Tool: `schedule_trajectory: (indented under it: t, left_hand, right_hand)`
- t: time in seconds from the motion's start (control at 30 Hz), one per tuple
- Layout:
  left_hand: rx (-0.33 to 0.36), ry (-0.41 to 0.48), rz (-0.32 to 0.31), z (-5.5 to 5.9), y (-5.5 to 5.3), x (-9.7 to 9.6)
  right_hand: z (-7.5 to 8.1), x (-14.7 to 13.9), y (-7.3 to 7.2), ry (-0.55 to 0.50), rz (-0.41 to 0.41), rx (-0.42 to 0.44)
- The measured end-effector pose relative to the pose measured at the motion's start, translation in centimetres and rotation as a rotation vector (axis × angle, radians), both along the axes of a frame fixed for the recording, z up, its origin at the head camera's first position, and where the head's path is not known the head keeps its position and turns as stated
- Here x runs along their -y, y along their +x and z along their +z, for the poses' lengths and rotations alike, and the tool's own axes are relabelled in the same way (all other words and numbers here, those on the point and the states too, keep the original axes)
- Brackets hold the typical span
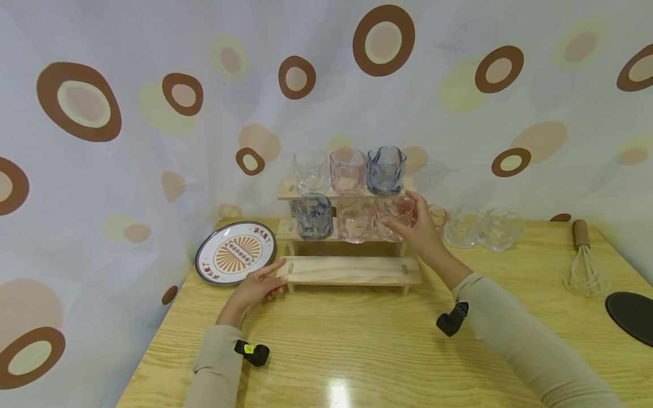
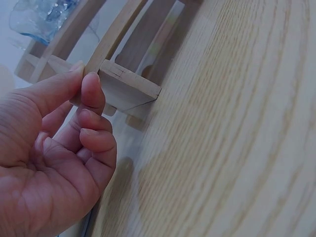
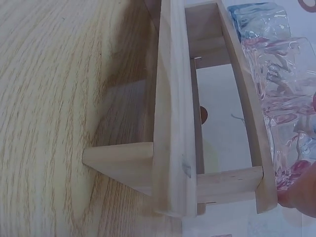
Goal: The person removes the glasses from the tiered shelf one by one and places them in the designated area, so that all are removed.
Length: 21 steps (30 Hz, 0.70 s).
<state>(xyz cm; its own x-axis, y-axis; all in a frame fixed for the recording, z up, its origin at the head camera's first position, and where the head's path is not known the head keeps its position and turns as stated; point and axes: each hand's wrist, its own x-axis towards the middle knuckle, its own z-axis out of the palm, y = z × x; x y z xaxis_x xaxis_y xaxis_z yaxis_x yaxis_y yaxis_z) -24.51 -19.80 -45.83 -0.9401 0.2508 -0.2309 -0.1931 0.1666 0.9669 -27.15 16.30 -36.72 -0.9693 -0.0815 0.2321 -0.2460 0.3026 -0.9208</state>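
Note:
A three-step wooden rack (image 1: 352, 271) stands on the table. My left hand (image 1: 255, 288) pinches the left end of its lowest step between thumb and forefinger; the left wrist view has this hand (image 2: 64, 153) close up. At the right end of the middle step, my right hand (image 1: 422, 229) holds a pink-tinted glass (image 1: 393, 214), which stands on or just over the wood. Left of it are another pink glass (image 1: 355, 220) and a blue glass (image 1: 313, 218). A clear glass (image 1: 311, 171), a pink glass (image 1: 348, 171) and a blue glass (image 1: 386, 171) fill the top step. Only fingers of my right hand (image 3: 301, 192) enter the right wrist view.
Right of the rack, clear glasses (image 1: 497, 230) and a pinkish one (image 1: 437, 218) lie or stand on the table. Left of it sits a patterned plate (image 1: 236, 253). A whisk (image 1: 582, 260) and a dark round mat (image 1: 632, 316) are at the far right. A patterned curtain (image 1: 326, 124) hangs behind.

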Motion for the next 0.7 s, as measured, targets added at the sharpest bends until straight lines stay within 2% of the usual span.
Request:
schedule_trajectory:
  t: [0.23, 0.7]
  left_hand:
    - [-0.002, -0.009, 0.010, 0.0, 0.1, -0.1]
    - [0.002, 0.005, 0.019, 0.0, 0.1, -0.1]
  right_hand:
    - [-1.2, -1.0, -0.7, -0.031, -0.014, 0.020]
    - [-0.6, -4.7, 2.0, -0.016, -0.020, 0.040]
